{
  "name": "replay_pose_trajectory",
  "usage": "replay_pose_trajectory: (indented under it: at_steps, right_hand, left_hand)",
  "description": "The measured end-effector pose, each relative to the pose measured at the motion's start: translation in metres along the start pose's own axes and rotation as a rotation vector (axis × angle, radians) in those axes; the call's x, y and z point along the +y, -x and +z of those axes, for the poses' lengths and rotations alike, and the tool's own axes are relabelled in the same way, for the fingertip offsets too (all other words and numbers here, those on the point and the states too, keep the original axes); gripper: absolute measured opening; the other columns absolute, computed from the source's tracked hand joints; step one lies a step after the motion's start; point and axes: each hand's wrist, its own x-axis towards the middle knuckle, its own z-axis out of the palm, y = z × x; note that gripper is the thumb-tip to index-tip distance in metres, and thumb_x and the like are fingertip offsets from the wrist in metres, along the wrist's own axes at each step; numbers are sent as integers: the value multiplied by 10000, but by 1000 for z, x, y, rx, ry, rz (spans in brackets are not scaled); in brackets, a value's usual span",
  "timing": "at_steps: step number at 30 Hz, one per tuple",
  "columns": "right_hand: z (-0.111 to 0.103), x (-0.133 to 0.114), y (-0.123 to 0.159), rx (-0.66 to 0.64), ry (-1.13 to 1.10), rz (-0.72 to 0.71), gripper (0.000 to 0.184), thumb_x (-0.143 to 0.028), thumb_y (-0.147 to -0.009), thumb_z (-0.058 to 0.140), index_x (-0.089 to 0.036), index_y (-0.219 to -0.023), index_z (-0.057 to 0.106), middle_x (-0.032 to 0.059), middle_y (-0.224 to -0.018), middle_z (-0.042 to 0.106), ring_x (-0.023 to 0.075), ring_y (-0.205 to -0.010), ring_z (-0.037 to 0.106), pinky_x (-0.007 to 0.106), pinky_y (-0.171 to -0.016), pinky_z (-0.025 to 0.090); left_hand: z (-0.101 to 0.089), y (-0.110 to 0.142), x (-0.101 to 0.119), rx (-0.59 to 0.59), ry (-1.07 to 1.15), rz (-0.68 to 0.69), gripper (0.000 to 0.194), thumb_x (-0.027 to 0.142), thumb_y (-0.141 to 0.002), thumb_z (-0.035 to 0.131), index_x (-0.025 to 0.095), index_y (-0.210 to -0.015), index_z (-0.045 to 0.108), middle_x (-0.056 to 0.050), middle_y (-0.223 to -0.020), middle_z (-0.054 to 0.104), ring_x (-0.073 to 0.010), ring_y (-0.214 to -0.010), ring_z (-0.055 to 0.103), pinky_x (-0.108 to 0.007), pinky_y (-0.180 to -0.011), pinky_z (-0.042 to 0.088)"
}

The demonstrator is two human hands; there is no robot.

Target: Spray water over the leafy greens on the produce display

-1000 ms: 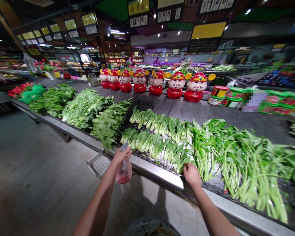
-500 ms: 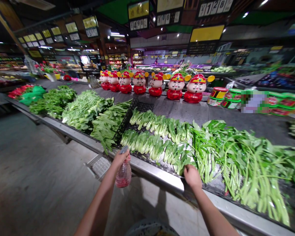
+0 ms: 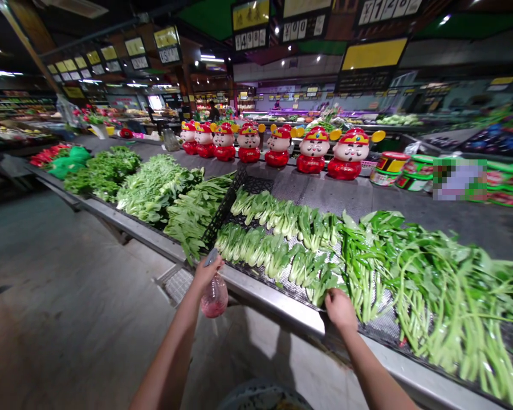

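Note:
My left hand [image 3: 207,272] is wrapped round the neck of a clear spray bottle [image 3: 214,299] with pinkish liquid low inside. The bottle hangs just in front of the metal edge of the display stand. My right hand [image 3: 341,308] is closed, fingers curled, at the front rim of a black mesh tray [image 3: 289,288]. It touches or nearly touches the nearest head of bok choy [image 3: 322,287]; its fingertips and anything in them are hidden. Two rows of bok choy lie in the tray, with leaves toward both sides of the rows.
Right of the tray spread long-stemmed greens [image 3: 444,296]; on the left lie more leafy greens [image 3: 158,191] behind a black crate wall [image 3: 224,210]. Red figurines [image 3: 348,154] line the back. A metal edge [image 3: 282,304] runs along the front. Below stands a patterned tub [image 3: 265,396].
The whole view has shifted slightly to the right. The spray bottle sits a little higher and tilts slightly differently in my left hand. My right hand stays at the tray's front rim.

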Motion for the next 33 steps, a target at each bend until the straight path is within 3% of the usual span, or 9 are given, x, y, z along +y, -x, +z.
replay_pose_trajectory:
  at_steps: [7, 14, 17, 22, 27, 33]
  right_hand:
    - [0, 0, 0, -12, 9, 0, 294, -214, -852, 381, -139, -913, 659, 123, -944, 656, 191, -881, 594, 265, -797, 398]
    - [0, 1, -1, -12, 8, -12, 312, -222, -854, 378, -134, -937, 666, 129, -953, 658, 197, -892, 595, 269, -807, 398]
    - [1, 1, -1, -15, 5, -15, 317, -217, -853, 378, -133, -934, 673, 129, -946, 660, 196, -889, 595, 267, -810, 396]
    - [0, 0, -1, -19, 20, -7, 312, -222, -862, 375, -135, -943, 664, 128, -971, 657, 193, -883, 590, 263, -805, 391]
    - [-2, -1, 0, -28, 18, 0, 326, -236, -870, 358, -132, -951, 656, 129, -982, 652, 200, -887, 590, 267, -797, 396]
    - [0, 0, 0, -35, 8, 2, 328, -240, -869, 356, -133, -952, 654, 124, -986, 651, 201, -907, 588, 265, -809, 396]
  left_hand:
    - [-11, 0, 1, -54, 131, -130, 400, 480, -589, 766, 145, -757, 629, -46, -696, 669, -142, -613, 647, -183, -483, 425]
    - [-19, 0, -7, 46, 102, -142, 304, 365, -661, 740, 126, -822, 643, -12, -600, 633, -110, -512, 618, -187, -476, 453]
    - [-21, 2, -9, 81, 71, -143, 326, 371, -661, 724, 121, -857, 650, 3, -549, 611, -103, -443, 586, -196, -446, 450]
    - [-22, 9, -10, 58, 13, -167, 345, 425, -629, 727, 115, -749, 635, 12, -468, 566, -101, -382, 539, -207, -413, 434]
    - [-22, 12, -11, 52, 10, -126, 389, 473, -569, 754, 132, -684, 604, 5, -507, 593, -108, -426, 563, -216, -445, 444]
    - [-20, 10, -15, 28, 49, 21, 448, 545, -525, 753, 137, -647, 613, -16, -603, 624, -125, -586, 606, -239, -607, 483]
